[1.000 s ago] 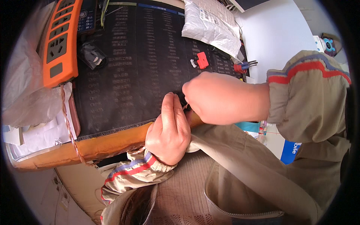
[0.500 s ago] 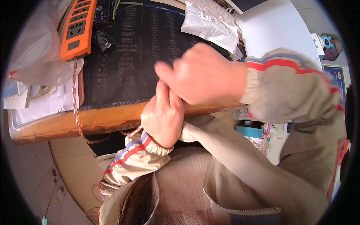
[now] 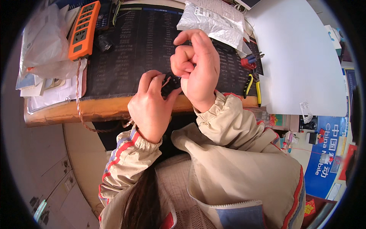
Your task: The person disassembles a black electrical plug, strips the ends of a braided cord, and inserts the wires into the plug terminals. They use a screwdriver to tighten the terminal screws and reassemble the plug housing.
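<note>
My left hand (image 3: 150, 108) is closed at the table's front edge, its fingers and thumb around a small black object (image 3: 166, 91). That object is mostly covered by my fingers, so its kind cannot be made out; a thin pinkish strip shows against it. Right beside it, my right hand (image 3: 202, 72) is raised with the wrist bent and the fingers curled inward. The heel of this hand meets the black object's right side. Whatever its curled fingers hold, if anything, is hidden.
A dark printed mat (image 3: 118, 68) covers the wooden-edged table. At the left lie an orange power strip (image 3: 84, 30) with a twisted cord (image 3: 78, 99) and plastic bags (image 3: 45, 42). Yellow-black pliers (image 3: 253, 86), a silver mailing bag (image 3: 213, 24) and a white panel (image 3: 301, 57) are at the right.
My right hand has lifted off my left fingers and turned, its fingers now curled upward. My left hand has turned over, and the black object shows in it. Pliers have come into view.
</note>
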